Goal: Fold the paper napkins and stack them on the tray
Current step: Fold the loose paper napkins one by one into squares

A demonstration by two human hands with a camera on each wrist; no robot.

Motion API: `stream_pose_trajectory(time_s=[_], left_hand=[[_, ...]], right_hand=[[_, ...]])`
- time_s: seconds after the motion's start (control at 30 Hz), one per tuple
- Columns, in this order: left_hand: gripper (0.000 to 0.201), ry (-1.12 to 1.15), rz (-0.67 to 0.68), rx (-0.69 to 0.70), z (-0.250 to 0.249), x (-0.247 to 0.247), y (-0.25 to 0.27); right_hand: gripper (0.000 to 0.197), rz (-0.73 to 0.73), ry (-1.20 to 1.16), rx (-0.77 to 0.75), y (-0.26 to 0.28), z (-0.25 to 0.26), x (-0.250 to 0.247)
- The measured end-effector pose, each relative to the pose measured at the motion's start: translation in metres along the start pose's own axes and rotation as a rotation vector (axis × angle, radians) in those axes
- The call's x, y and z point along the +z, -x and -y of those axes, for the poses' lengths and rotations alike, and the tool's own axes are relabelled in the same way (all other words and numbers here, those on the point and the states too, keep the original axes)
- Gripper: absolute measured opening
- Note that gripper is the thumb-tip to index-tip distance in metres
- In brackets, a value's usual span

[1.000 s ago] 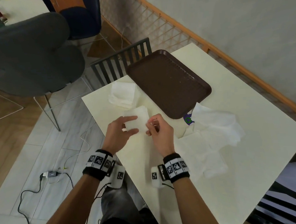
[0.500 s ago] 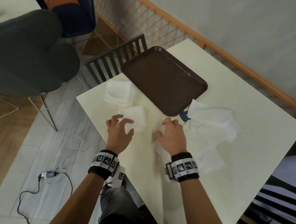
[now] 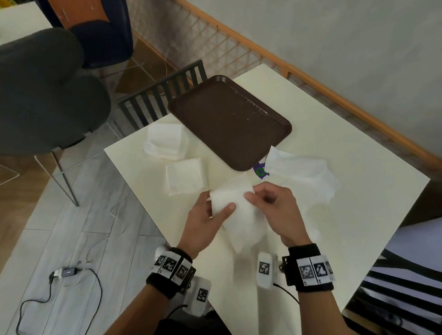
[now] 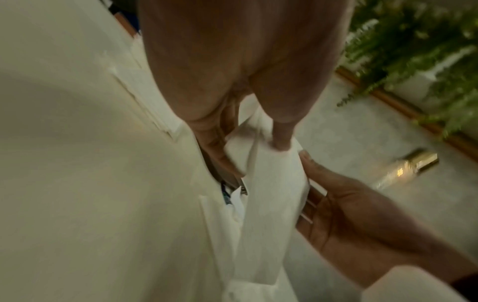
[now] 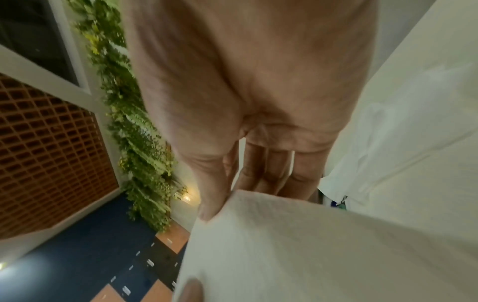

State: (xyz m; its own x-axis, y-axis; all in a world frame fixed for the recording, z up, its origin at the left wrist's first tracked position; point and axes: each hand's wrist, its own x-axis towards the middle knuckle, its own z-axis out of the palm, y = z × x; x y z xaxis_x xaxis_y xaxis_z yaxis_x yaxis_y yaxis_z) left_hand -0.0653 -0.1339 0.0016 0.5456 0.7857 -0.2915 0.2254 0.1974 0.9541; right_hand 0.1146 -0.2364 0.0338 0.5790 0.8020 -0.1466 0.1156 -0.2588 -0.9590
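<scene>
A white paper napkin (image 3: 236,210) hangs limp above the table's near edge, held by both hands. My left hand (image 3: 217,203) pinches its upper left part, thumb on top and fingers behind. My right hand (image 3: 254,195) pinches the upper right corner. In the left wrist view the thumb and fingers clamp the napkin (image 4: 271,194). The right wrist view has the thumb on the napkin's (image 5: 310,245) edge. The brown tray (image 3: 227,120) lies bare at the far side. One folded napkin (image 3: 184,176) lies flat left of the hands.
A stack of folded napkins (image 3: 165,141) sits by the tray's left edge. A crumpled pile of unfolded napkins (image 3: 303,177) lies right of the hands. The cream table (image 3: 360,223) ends close on the left. Dark chairs (image 3: 29,96) stand beyond.
The folded napkin was let go and lies on the table. My right hand reached to the pile and drew out a fresh napkin, and both hands now hold it up.
</scene>
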Motion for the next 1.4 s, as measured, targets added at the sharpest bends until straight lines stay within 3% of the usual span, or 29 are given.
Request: stream_pose_trajectory(time_s=[0.13, 0.33, 0.47, 0.53, 0.6, 0.7, 0.77, 0.83, 0.93, 1.07, 1.2, 1.4], left_hand=[[0.030, 0.023, -0.106, 0.142, -0.015, 0.002, 0.003], [0.014, -0.121, -0.167, 0.203, -0.009, 0.003, -0.017], [0.023, -0.355, -0.150, 0.220, 0.004, 0.006, -0.025], [0.024, -0.349, -0.127, 0.253, 0.002, 0.005, -0.025], [0.029, -0.240, -0.073, 0.269, -0.008, 0.000, -0.023], [0.053, -0.099, 0.129, 0.183, -0.032, -0.006, -0.015], [0.037, -0.089, 0.187, 0.150, -0.046, -0.009, -0.012], [0.019, -0.065, 0.163, 0.169, -0.058, -0.012, -0.008], [0.014, -0.005, 0.098, 0.256, -0.075, -0.016, -0.005], [0.007, -0.032, 0.113, 0.375, -0.097, -0.023, -0.002], [0.012, -0.032, 0.122, 0.470, -0.110, -0.033, -0.002], [0.029, -0.125, 0.162, 0.570, -0.120, -0.040, 0.002]], right_hand=[[0.010, -0.108, -0.091, 0.015, 0.008, 0.002, -0.004], [0.016, -0.139, 0.103, 0.068, 0.016, -0.022, 0.007], [0.020, -0.170, 0.203, 0.060, 0.018, -0.040, 0.017], [0.021, -0.178, 0.205, 0.025, 0.023, -0.038, 0.018], [0.023, -0.137, 0.134, -0.008, 0.024, -0.030, 0.013], [0.024, -0.031, 0.006, -0.071, 0.025, -0.007, 0.001], [0.021, -0.030, -0.104, -0.100, 0.023, 0.012, -0.004], [0.015, -0.033, -0.216, -0.082, 0.020, 0.028, -0.007], [0.017, 0.031, -0.169, -0.107, 0.018, 0.040, -0.005], [0.000, -0.070, -0.216, -0.188, 0.014, 0.044, 0.000], [0.016, -0.119, -0.396, -0.212, 0.009, 0.048, 0.003], [0.038, -0.095, -0.600, -0.094, 0.004, 0.056, 0.008]])
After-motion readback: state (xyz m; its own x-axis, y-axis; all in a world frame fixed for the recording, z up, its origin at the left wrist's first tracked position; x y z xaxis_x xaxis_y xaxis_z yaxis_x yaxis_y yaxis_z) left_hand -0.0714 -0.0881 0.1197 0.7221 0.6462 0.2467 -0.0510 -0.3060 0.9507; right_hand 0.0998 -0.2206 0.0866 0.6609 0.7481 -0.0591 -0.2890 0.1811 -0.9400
